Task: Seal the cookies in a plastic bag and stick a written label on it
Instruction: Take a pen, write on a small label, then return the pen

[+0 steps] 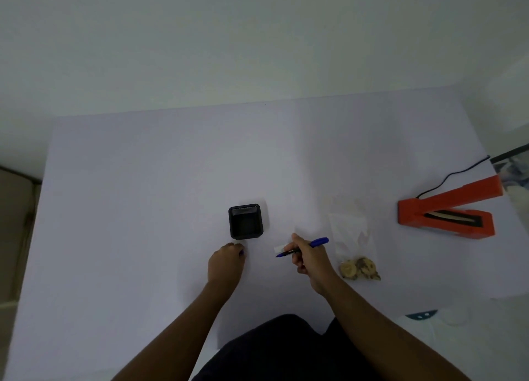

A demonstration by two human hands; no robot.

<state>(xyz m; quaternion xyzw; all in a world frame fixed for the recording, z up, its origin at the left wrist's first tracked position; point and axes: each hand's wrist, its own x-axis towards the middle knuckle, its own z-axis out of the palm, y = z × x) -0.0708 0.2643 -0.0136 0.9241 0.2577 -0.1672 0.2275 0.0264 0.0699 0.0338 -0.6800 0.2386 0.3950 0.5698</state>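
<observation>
1 pen (303, 247) | 1 label (279, 248) | 1 bag (353, 237) | 1 black box (246, 222) | 1 orange sealer (446, 211) | 2 hands: left hand (226, 263), right hand (307, 256)

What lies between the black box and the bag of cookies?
In the head view, the right hand holding the blue pen over a small white label lies between the black box and the bag of cookies.

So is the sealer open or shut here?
Open. The orange sealer has its top arm raised at an angle, leaving a V-shaped gap over the base. The bag lies apart from it on the table.
</observation>
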